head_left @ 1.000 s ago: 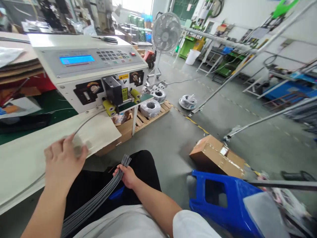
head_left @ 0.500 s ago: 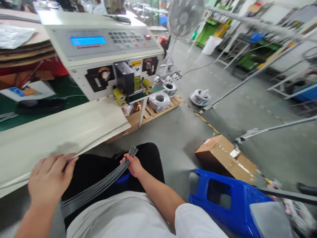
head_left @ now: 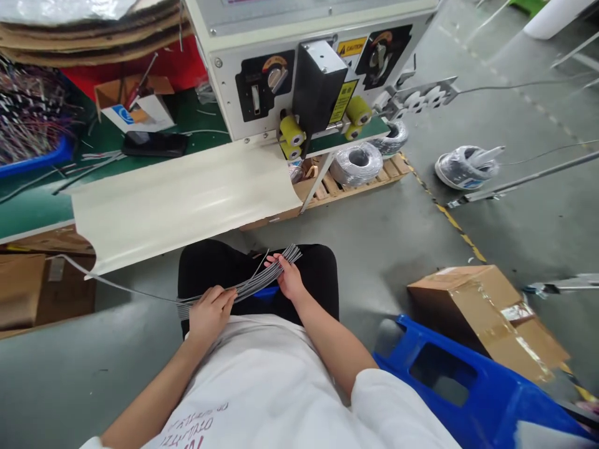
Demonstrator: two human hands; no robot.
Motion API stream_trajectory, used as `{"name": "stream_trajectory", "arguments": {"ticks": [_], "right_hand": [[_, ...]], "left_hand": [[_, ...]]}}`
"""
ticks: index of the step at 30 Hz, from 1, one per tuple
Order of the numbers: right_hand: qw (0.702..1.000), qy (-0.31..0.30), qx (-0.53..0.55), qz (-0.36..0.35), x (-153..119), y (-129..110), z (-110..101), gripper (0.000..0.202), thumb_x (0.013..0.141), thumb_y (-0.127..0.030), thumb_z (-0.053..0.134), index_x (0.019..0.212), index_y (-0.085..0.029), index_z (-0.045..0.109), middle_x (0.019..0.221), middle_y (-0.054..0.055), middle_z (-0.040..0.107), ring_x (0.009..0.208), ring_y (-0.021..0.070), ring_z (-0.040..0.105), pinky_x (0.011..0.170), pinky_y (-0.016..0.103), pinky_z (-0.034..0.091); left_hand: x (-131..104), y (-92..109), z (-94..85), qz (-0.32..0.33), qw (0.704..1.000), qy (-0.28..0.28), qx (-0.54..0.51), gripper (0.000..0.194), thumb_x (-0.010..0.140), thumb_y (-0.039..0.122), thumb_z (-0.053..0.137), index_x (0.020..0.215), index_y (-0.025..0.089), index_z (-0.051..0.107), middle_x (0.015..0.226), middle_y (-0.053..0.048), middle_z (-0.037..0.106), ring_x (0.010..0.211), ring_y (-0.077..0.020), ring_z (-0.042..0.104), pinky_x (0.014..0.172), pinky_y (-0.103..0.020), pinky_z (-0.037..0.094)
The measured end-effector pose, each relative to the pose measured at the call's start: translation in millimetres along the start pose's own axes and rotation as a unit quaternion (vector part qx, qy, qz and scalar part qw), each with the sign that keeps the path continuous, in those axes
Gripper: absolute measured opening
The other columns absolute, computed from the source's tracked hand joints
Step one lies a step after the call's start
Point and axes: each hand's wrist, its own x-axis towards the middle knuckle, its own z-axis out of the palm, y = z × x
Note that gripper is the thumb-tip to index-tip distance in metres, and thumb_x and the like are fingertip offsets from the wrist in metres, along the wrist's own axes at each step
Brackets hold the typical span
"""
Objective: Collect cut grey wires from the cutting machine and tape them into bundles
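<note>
A bundle of grey cables [head_left: 255,285] lies across my lap, its cut ends fanned out at the right. My right hand [head_left: 291,280] is closed around the bundle near those ends. Over the bundle's left part, my left hand [head_left: 210,313] grips a single grey cable [head_left: 126,290]. That cable's long end sticks out left past the tray, while its short end stands up at an angle just left of my right fingers. Part of the bundle is hidden under my left hand.
Ahead stands a white machine [head_left: 224,93] with yellow-green rollers [head_left: 359,110] and a cream metal tray [head_left: 187,206]. A phone [head_left: 154,144] lies on the green table. Cable coils [head_left: 356,165] rest on a pallet. At right are a blue stool [head_left: 496,380] and a cardboard box [head_left: 486,312].
My left hand has moved right, drawing the single cable off the tray and onto the bundle. My right hand still holds the bundle. The view has tilted down and turned left.
</note>
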Motion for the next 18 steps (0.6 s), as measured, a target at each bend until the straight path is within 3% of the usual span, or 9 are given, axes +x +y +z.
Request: {"name": "stream_trajectory", "arguments": {"ticks": [5,12,18], "right_hand": [[1.0,0.021,-0.003,0.0,0.1,1.0,2.3,0.03,0.078,-0.038,0.076,0.097,-0.017,0.066,0.092,0.007,0.076,0.088,0.0231,0.073,0.075,0.035,0.058],[1.0,0.008,-0.009,-0.009,1.4,3.7,0.2,0.036,0.076,-0.038,0.077,0.105,-0.018,0.067,0.097,0.007,0.076,0.086,0.0207,0.073,0.078,0.036,0.058],[1.0,-0.009,-0.019,-0.007,-4.3,-1.3,5.6,0.041,0.077,-0.04,0.076,0.111,-0.019,0.066,0.105,0.009,0.075,0.088,0.0208,0.072,0.083,0.036,0.057]], "left_hand": [[0.2,0.3,-1.2,-0.109,0.989,0.002,-0.1,0.02,0.093,0.035,0.055,0.1,0.025,0.071,0.091,-0.001,0.066,0.086,-0.0143,0.06,0.071,-0.025,0.044],[0.2,-1.4,4.0,-0.059,0.993,0.003,-0.102,0.019,0.092,0.033,0.056,0.099,0.026,0.072,0.089,-0.003,0.065,0.084,-0.0172,0.056,0.075,-0.029,0.044],[2.2,-4.7,5.1,-0.023,0.996,-0.036,-0.075,0.02,0.093,0.033,0.054,0.095,0.027,0.073,0.087,-0.004,0.066,0.086,-0.0197,0.056,0.078,-0.034,0.041]]}}
